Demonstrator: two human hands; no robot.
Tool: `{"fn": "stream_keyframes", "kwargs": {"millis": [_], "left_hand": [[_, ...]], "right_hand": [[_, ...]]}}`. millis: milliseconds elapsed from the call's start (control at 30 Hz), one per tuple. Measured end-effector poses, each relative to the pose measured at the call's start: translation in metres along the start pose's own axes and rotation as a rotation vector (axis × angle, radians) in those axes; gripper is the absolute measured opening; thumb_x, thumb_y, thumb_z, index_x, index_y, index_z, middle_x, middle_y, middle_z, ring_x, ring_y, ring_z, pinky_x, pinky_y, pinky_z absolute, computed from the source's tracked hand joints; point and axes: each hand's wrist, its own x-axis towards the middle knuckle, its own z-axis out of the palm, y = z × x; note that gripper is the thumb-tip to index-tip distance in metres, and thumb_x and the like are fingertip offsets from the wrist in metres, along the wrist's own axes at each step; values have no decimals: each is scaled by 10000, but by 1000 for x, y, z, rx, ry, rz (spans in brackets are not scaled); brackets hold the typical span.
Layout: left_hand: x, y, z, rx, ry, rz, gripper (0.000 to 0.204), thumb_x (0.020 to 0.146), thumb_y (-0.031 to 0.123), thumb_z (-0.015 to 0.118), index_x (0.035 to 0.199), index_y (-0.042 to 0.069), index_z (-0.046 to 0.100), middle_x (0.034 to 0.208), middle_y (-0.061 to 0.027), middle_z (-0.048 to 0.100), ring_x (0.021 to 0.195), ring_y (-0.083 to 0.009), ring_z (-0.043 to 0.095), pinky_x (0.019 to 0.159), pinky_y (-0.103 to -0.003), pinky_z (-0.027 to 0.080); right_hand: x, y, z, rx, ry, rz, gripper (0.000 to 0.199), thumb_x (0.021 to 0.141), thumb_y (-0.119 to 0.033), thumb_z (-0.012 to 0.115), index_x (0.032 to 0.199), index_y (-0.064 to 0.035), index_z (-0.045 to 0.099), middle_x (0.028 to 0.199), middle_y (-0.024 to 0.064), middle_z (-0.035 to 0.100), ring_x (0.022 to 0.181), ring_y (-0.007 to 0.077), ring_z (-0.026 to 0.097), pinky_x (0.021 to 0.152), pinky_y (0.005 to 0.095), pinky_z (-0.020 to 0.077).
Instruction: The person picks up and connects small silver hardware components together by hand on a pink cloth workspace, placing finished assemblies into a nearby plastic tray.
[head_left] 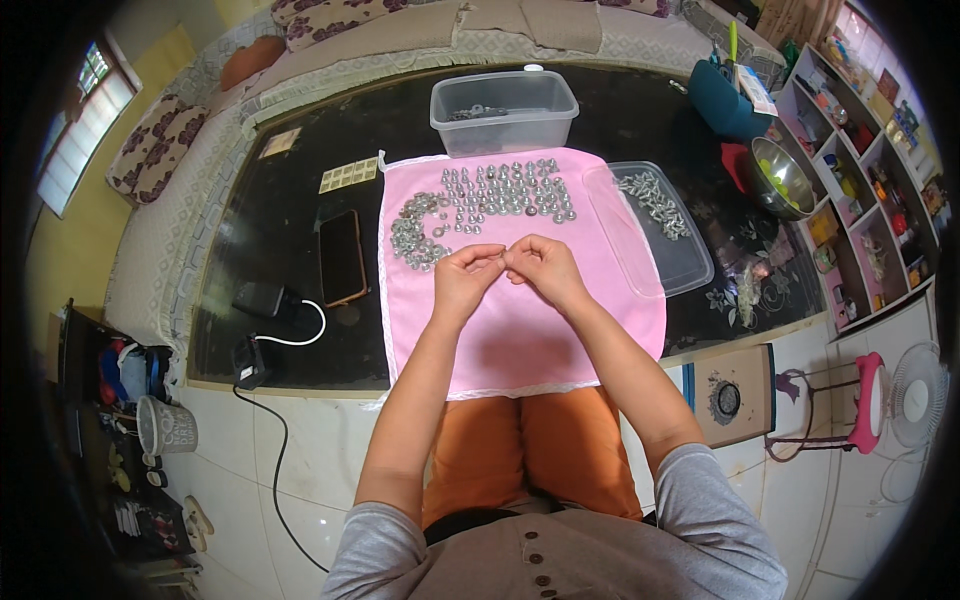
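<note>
Buttoned shirt (610,550) cut off, hands (545,268) meeting, pinched contents unclear

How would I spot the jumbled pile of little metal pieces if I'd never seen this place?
A big dark table has a pink cloth on its near side. On the cloth's left part, just beyond the person's left hand, lies the jumbled pile. It is heaped in a curve, whereas the similar silvery pieces to its right stand in loose rows.

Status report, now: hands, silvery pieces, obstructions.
Left hand and right hand meeting, pinched, over pink cloth; anything held too small to identify. Silvery pieces in rows beyond, loose cluster leftward. No obstruction seen between hands.
</note>
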Motion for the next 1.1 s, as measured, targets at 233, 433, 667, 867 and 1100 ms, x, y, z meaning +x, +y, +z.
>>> {"fn": "stream_keyframes", "kwargs": {"millis": [233,433,667,867,1100], "left_hand": [[2,0,-1,11,44,2,171,724,-35,584,892,-57,567,796,-106,596,682,-117,571,623,-201,485],[2,3,1,15,63,-30,145,727,-28,580,870,-47,576,781,-96,595,667,-112,565,620,-203,483],[2,6,0,-51,36,-16,137,742,-4,574,872,-43,584,768,-92,603,664,-108,569,617,-196,475],[1,5,2,-68,7,25,144,733,-23,582,874,-53,577,773,-107,596,675,-119,572,617,-203,486],[0,6,1,37,-46,52,139,735,-7,591,864,-47,561,763,-94,591,683,-117,573,621,-202,489]], "right_hand": [[-4,4,7,-271,35,-197,139,698,-76,634,767,-1,540,679,46,581,595,90,544,557,210,454],[-5,-1,10,-354,82,-229,115,709,-61,616,772,-3,538,707,69,597,642,110,577,576,228,468],[-2,4,8,-123,82,-187,79,724,2,569,791,5,529,717,68,591,664,101,576,584,210,466],[1,9,2,-29,39,-122,88,732,16,560,800,26,506,705,69,568,620,90,543,560,199,459],[0,6,-2,89,-69,-87,77,750,12,556,803,25,503,719,78,561,630,102,541,554,208,460]]}}
